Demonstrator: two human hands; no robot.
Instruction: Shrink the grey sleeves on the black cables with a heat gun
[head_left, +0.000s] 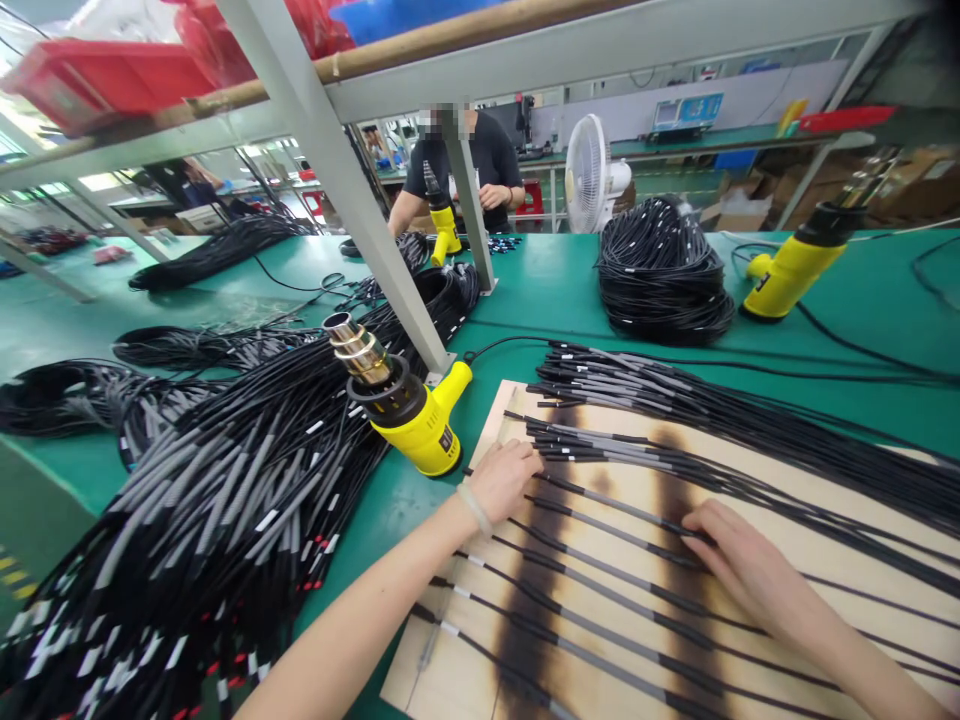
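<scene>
Both of my hands are on one thin black cable [611, 497] with a grey sleeve, lying across a pale wooden board [600, 590]. My left hand [504, 485] has its fingers closed around the cable near its left end, partly hiding it. Farther right, my right hand [731, 555] pinches the same cable between thumb and fingers. Nearer me, several similar cables [577, 570] lie spaced apart in a row. Just beyond my hands, a group of sleeved cables [600, 440] lies close together. The board carries two dark scorched bands [534, 590].
A yellow heat gun [412, 420] stands nozzle-up left of the board; another heat gun [799, 265] stands back right. Cable heaps [247, 480] cover the left. A coiled bundle [664, 270], fan [592, 175] and shelf post [352, 190] stand beyond. A co-worker [487, 165] works opposite.
</scene>
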